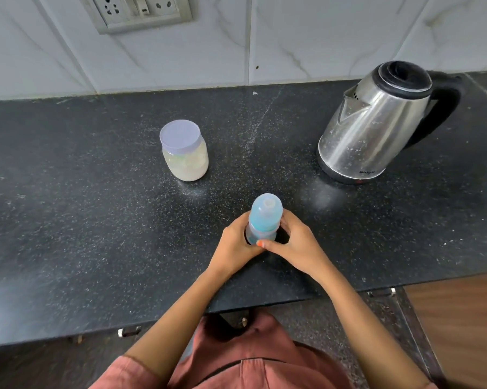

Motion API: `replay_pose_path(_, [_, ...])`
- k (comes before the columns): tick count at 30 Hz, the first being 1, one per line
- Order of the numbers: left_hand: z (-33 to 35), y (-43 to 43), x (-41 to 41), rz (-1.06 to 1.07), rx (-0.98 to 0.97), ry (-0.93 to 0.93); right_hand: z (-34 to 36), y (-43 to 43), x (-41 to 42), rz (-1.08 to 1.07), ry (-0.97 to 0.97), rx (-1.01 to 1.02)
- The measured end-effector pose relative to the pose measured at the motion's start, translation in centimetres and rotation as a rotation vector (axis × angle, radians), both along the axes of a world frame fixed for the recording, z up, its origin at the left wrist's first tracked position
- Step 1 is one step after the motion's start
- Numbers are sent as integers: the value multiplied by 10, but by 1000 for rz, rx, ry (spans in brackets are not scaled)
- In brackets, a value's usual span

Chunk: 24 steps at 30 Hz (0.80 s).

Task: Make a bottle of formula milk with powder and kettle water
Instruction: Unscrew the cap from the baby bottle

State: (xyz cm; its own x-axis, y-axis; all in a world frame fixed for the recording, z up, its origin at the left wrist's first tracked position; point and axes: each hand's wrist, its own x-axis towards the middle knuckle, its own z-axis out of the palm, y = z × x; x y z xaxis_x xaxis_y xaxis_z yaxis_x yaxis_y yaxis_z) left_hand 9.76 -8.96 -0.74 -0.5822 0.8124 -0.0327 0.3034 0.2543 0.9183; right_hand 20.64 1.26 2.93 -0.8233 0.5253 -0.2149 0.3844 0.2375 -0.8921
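A blue baby bottle (265,213) with its clear cap on stands upright on the black counter (96,220), near the front edge. My left hand (235,242) and my right hand (298,242) both curl round its lower body from either side. A clear jar of pale powder (185,153) with a white lid stands behind and to the left, apart from my hands. A steel electric kettle (377,127) with a black lid and handle sits at the back right, lid shut.
A tiled wall with a socket plate (141,12) rises behind the counter. The counter's front edge runs just below my wrists, with cupboard handles (128,331) under it. Wooden flooring shows at the lower right.
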Motion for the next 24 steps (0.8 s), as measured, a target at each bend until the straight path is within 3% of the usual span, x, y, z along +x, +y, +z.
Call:
replay_pose_path(4, [-2,-1,-1,-8,3,-14,29,-3,-1,23,-52,75])
replay_pose_path(11, [-3,-1,-1,-8,-7,27,80,-11,-19,128,-358,654])
replay_pose_path(15, [-2,0,-3,-13,-26,30,81,-13,-32,203,-465,823])
replay_pose_path(24, [-4,1,-6,-21,-25,3,89,-6,-43,401,-449,826])
